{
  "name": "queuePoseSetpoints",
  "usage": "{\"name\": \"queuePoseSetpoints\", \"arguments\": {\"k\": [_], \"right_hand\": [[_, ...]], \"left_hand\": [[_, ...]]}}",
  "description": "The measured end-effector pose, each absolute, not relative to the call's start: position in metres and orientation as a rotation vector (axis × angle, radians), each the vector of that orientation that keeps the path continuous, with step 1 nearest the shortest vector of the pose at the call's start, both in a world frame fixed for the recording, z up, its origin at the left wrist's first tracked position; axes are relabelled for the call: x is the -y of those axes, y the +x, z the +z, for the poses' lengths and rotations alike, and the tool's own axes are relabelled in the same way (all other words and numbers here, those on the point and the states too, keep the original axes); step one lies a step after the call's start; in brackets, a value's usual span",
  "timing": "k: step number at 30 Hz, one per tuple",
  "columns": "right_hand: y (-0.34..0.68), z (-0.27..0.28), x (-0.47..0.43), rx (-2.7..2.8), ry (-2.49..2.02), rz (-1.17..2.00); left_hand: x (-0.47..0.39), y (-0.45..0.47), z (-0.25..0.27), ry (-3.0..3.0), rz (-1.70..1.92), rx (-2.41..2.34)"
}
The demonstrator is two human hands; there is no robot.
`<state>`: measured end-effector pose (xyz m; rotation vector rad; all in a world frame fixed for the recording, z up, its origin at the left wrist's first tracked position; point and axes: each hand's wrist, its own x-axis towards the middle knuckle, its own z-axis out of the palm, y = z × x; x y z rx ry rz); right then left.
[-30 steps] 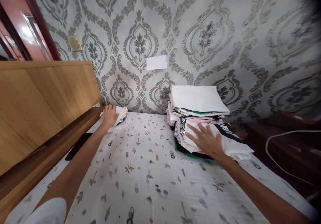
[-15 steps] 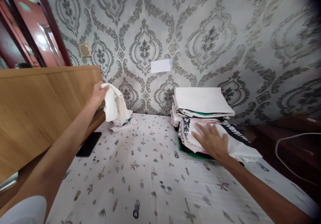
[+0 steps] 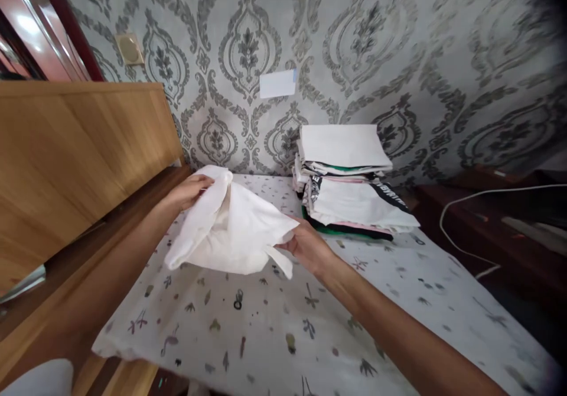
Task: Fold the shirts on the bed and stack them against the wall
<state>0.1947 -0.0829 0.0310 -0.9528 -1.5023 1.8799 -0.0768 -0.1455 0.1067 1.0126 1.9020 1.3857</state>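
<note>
A white garment (image 3: 248, 221), loosely opened out, hangs between my two hands over the printed sheet (image 3: 261, 331). My left hand (image 3: 191, 189) is closed on its upper left part, fingers partly behind the fabric. My right hand (image 3: 308, 245) pinches the garment's right corner, and a narrow strip of cloth dangles beside it. To the right of that hand lies a stack of folded clothes (image 3: 358, 204), topped by a white piece with a black lettered band. Whatever lies behind the garment is hidden.
Against the patterned wall stands another folded stack (image 3: 343, 146) with a white top. A wooden panel (image 3: 84, 159) rises along the left side. On the right, a white cable (image 3: 443, 224) runs over dark furniture. A white paper (image 3: 277, 84) is on the wall.
My right hand has left the folded stack and taken hold of the white garment. My left hand has brought the garment nearer, and it has spread open. The view has tilted down.
</note>
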Motion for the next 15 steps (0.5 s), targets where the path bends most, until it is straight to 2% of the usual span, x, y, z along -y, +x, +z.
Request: {"name": "queuePoseSetpoints", "arguments": {"k": [3,5,8,12,14,15], "right_hand": [[0.209,0.006,0.080,1.268,-1.205,2.094],[0.215,-0.010,0.081,1.329,-1.227,2.049],[0.216,-0.022,0.083,1.675,-1.171,1.786],[0.210,-0.022,0.086,2.169,-1.099,1.156],[0.207,-0.020,0.086,2.285,-0.986,1.033],[0.206,-0.020,0.084,2.265,-0.960,1.078]], "left_hand": [[0.164,-0.093,0.055,0.973,1.270,-2.154],[0.184,-0.089,0.034,1.144,1.227,-2.142],[0.216,-0.061,0.019,1.518,0.964,-2.060],[0.242,-0.014,0.012,1.728,0.611,-2.178],[0.242,-0.008,0.012,1.762,0.522,-2.261],[0.241,-0.011,0.013,1.749,0.508,-2.275]]}}
